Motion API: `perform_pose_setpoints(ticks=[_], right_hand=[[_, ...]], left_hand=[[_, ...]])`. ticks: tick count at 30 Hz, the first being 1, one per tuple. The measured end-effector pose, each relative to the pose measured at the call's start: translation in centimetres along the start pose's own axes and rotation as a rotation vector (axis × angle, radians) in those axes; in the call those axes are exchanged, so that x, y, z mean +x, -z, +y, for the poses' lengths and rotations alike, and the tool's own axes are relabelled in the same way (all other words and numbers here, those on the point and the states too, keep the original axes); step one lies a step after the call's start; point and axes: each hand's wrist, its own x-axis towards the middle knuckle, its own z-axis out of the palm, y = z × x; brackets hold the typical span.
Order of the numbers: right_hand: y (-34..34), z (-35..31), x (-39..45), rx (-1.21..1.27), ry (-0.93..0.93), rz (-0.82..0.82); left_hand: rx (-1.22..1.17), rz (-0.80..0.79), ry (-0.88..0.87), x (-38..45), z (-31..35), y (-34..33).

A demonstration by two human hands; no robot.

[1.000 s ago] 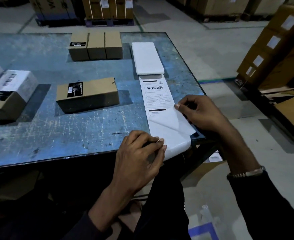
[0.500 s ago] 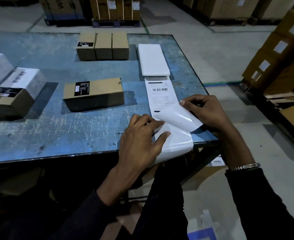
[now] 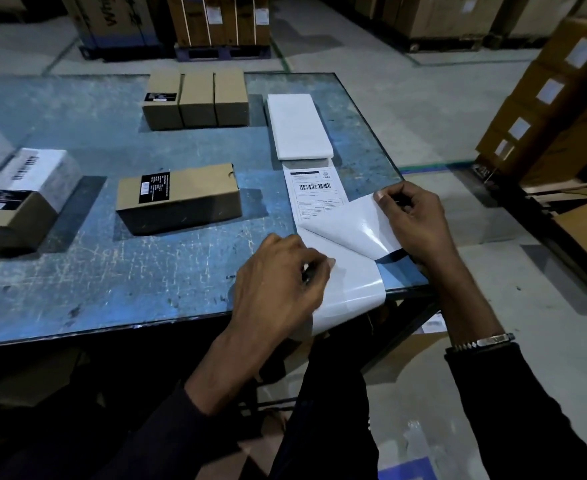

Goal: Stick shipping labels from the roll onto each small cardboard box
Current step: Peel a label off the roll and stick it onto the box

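Observation:
A strip of shipping labels point(image 3: 316, 188) runs from a folded white stack point(image 3: 299, 126) toward me on the blue table point(image 3: 94, 271). My right hand point(image 3: 413, 223) pinches the corner of one label point(image 3: 357, 226) and holds it peeled up, its glossy back showing. My left hand point(image 3: 278, 282) presses the shiny backing paper point(image 3: 350, 292) down near the table's front edge. A small cardboard box point(image 3: 181, 199) with a black sticker lies left of the strip. A row of three small boxes point(image 3: 196, 97) stands at the back.
Two boxes with white labels on top point(image 3: 21, 192) sit at the table's left edge. Stacked cartons point(image 3: 562, 98) stand on the floor to the right, and palletised cartons point(image 3: 215, 22) stand beyond the table. The backing paper hangs over the front edge.
My right hand has pulled the label further up and to the right off its backing. My left hand slid from pinching the strip's edge to holding the backing down.

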Motion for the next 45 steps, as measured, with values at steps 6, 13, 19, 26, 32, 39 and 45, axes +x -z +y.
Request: perform_pose_setpoints(ticks=[6,13,19,26,32,39,45], right_hand=[[0.0,-0.2,-0.3,0.003,0.005,-0.036],[0.2,0.2,-0.3,0.052,-0.022,0.013],[0.3,0.6,-0.4,-0.037,-0.06,0.123],[0.5,0.5,-0.2,0.027,-0.113,0.223],[0.7,0.3,-0.1,0.124,-0.167,0.384],[2.0,-0.3,0.2,0.64,-0.315,0.443],[2.6,-0.4,0.2,0.822,-0.327,0.485]], left_hand=[[-0.005,-0.158,-0.032,5.8,-2.5,0.8],[0.027,-0.546,-0.092,7.7,-4.5,-0.2],[0.042,-0.496,-0.109,7.5,-4.3,-0.4],[0.072,-0.483,-0.11,7.1,-4.0,-0.2],[0.079,-0.48,-0.128,7.0,-3.7,0.0],[0.117,-0.471,-0.114,7.0,-4.0,-0.2],[0.123,-0.453,-0.126,7.0,-4.2,-0.2]])
